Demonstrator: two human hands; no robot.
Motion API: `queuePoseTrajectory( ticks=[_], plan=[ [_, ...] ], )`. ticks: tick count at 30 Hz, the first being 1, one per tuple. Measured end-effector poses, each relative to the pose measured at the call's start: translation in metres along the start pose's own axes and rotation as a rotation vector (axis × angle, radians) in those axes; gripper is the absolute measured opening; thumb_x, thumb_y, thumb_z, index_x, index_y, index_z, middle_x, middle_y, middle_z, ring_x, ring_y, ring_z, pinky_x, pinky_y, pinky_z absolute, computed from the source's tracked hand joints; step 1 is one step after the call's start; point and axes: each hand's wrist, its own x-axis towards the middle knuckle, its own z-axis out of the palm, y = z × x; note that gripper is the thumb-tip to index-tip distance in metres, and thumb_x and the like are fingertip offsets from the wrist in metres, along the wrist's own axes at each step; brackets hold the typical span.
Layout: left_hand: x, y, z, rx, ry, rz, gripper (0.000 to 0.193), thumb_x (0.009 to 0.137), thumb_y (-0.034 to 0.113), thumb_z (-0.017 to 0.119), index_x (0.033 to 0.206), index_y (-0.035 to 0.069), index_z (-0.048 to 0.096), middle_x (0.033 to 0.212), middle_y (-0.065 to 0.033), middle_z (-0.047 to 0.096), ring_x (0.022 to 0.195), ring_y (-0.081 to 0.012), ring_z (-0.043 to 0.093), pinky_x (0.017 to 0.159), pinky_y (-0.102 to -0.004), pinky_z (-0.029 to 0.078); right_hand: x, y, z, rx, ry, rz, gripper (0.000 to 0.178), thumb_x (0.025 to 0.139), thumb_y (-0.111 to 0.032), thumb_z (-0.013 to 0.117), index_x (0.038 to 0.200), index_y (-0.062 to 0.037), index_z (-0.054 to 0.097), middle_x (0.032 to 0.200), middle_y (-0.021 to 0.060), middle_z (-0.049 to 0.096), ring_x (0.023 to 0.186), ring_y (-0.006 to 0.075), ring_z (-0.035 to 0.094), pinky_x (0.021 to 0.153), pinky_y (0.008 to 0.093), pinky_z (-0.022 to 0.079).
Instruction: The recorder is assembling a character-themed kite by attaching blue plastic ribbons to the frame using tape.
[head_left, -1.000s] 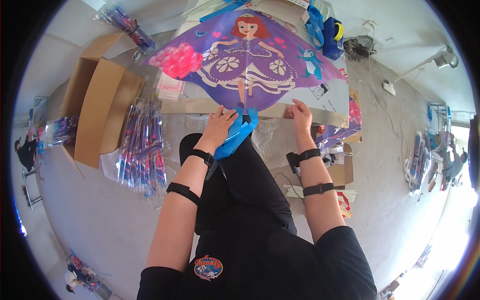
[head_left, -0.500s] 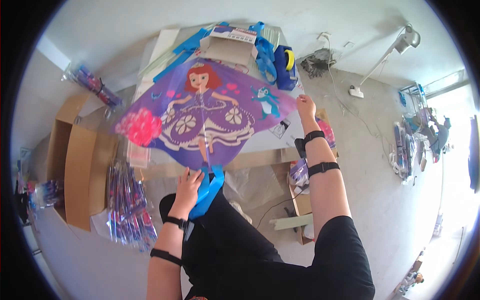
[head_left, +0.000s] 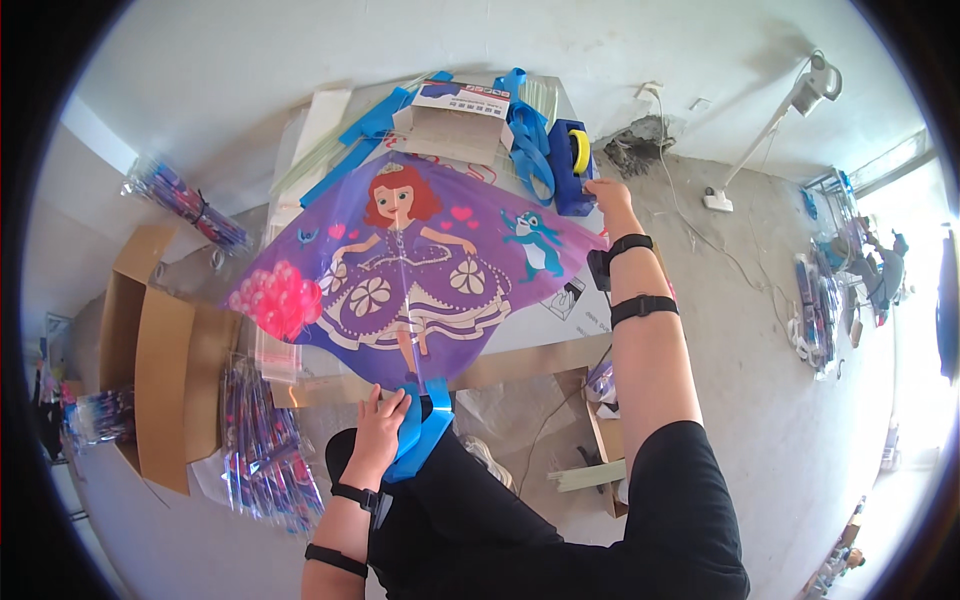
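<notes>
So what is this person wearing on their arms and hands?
Both hands are bare, no gloves. The left arm has two black straps, one at the wrist and one higher up the forearm. The right arm has the same two, its wrist strap carrying a small black box. Black short sleeves.

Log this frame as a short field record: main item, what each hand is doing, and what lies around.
main item: purple kite with a cartoon princess print, spread flat over the table
left hand: grip on the blue tail strips at the kite's lower tip
right hand: at the kite's right corner, beside the blue tape dispenser
on table: cardboard box, blue ribbons
floor, left: open carton, packaged kites
</notes>
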Motion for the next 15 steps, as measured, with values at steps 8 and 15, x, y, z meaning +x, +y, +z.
queuePoseTrajectory(
  ticks=[8, 15],
  plan=[
    [-0.002, -0.002, -0.001, -0.017, 0.024, -0.017, 0.042, 0.084, 0.003, 0.048, 0.123, 0.015, 0.059, 0.134, -0.0010, 0.050, 0.130, -0.0391, 0.035, 0.102, -0.0627, 0.029, -0.024, 0.000, 0.010, 0.756, 0.064, 0.105, 0.008, 0.074, -0.009, 0.069, 0.072, -0.0019, 0.066, 0.066, 0.0036, 0.057, 0.056, 0.0121, 0.049, 0.050, 0.0234, 0.038],
    [-0.014, -0.002, 0.005, -0.015, 0.042, -0.003, 0.041, 0.084, 0.004, 0.049, 0.122, 0.014, 0.059, 0.133, -0.0007, 0.050, 0.130, -0.0387, 0.035, 0.101, -0.0620, 0.031, -0.029, 0.042, 0.035, 0.237, 0.159, 0.013, 0.011, 0.075, -0.014, 0.069, 0.079, -0.0031, 0.069, 0.074, 0.0048, 0.065, 0.069, 0.0141, 0.060, 0.061, 0.0282, 0.047]
  ],
)
